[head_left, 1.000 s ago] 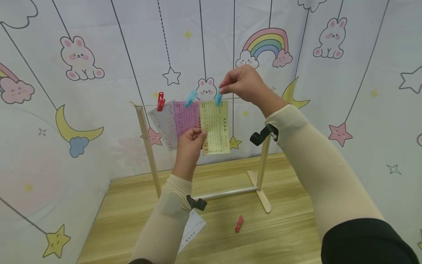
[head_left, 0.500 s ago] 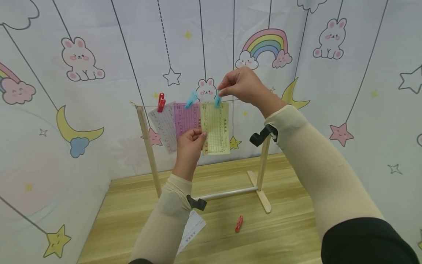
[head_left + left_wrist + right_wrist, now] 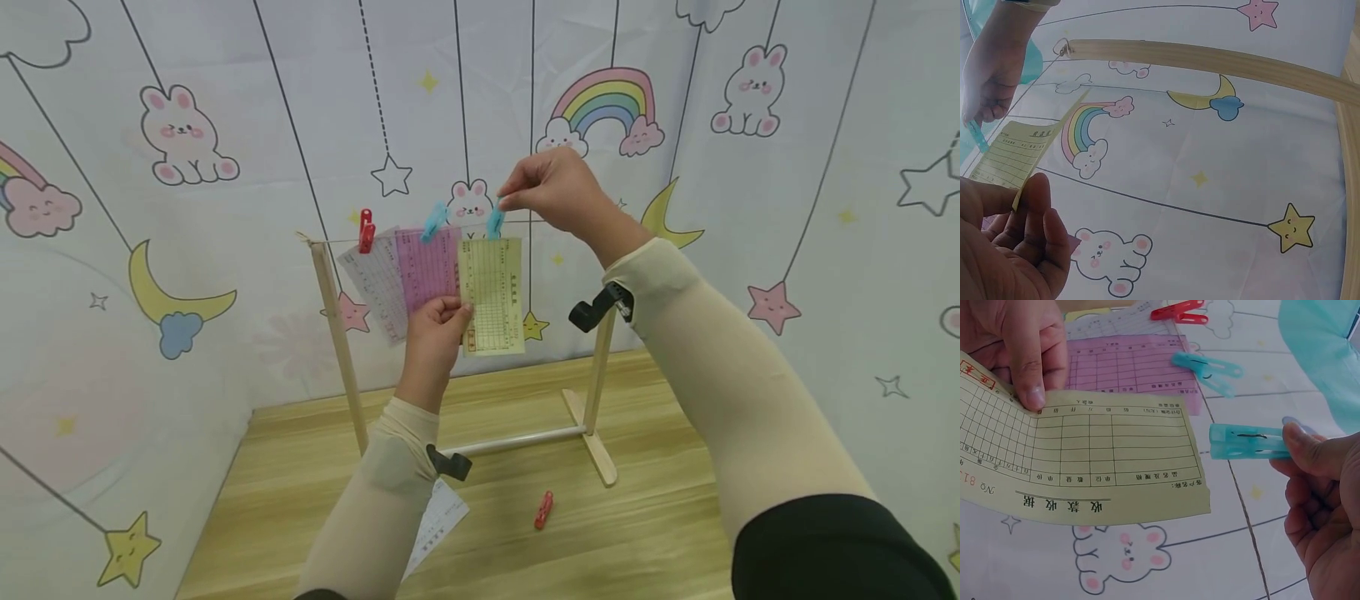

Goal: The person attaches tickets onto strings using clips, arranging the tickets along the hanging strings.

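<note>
My left hand [image 3: 435,350] pinches the edge of a yellow receipt slip [image 3: 491,296] between thumb and fingers, holding it upright below the string. Above it, my right hand [image 3: 558,187] pinches a light-blue clothespin [image 3: 1247,442] by its tail end. In the right wrist view the clothespin's free end lies just beside the slip's top edge, with a small gap between them. Left of the yellow slip, a pink slip [image 3: 426,265] hangs under another blue clothespin [image 3: 435,222]. Beyond that, a red clothespin [image 3: 366,232] holds a tilted white slip [image 3: 375,282].
The string runs between two posts of a wooden rack [image 3: 597,375]. On the wood-grain table [image 3: 645,500] lie a second red clothespin [image 3: 543,510] and a white paper slip [image 3: 438,521], partly hidden by my left forearm. A patterned cloth backdrop [image 3: 300,108] stands close behind.
The yellow slip has dropped slightly, and the clothespin in my right hand, which overlapped its top before, now shows above that edge. My right hand has barely moved.
</note>
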A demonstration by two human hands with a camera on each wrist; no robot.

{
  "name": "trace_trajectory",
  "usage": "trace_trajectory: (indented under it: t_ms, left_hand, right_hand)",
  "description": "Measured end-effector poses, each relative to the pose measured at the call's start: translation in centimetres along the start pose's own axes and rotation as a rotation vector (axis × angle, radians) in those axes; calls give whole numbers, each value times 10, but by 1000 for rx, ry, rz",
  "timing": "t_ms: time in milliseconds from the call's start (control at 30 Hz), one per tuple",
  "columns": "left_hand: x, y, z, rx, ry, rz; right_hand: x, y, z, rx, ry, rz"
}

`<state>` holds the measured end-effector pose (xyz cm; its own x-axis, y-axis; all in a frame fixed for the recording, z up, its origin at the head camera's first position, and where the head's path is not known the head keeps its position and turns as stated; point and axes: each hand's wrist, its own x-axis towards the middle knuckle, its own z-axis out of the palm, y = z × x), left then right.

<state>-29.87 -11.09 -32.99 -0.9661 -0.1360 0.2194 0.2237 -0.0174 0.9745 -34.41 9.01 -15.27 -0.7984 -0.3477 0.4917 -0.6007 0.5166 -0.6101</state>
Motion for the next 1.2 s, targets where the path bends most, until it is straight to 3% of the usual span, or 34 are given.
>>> trace_trajectory:
  t_ms: [500,800,1200]
  left_hand:
    - [0,3,0,9,13,15]
    - [-1,5,1,-4,11,36]
    - [-2,8,0,15,18,42]
  right_hand:
    - [-4,-3,-5,135,20,-16]
    - [1,-3,6,-64,-25,3]
    - [1,-2,7,-74,-167,29]
